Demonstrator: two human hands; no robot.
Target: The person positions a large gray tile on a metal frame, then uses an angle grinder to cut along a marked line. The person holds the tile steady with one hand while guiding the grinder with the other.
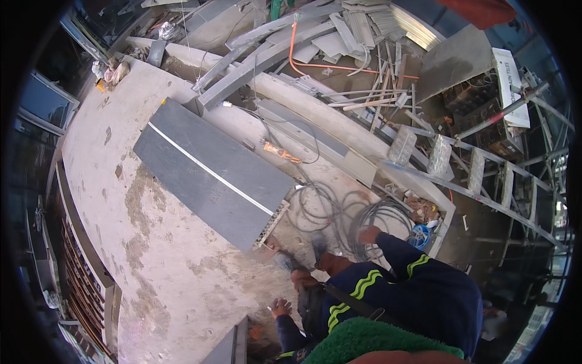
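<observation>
My left hand hangs low over the pale concrete floor, its fingers curled. A small whitish bit shows at the fingertips, too small to name. Out to the right, my right hand is smeared by motion above the coiled grey cable; its fingers cannot be made out. Ahead of my feet a large dark grey slab lies on the floor, with a long thin white strip running along it. Neither hand touches the slab. An orange power tool with a cord rests beyond its right edge.
A metal ladder slants across the right. Beyond a low concrete kerb lie long grey beams and heaped scrap strips. Tile boxes are stacked at far right. Near the kerb's corner is a blue coil. Cable loops lie by my feet.
</observation>
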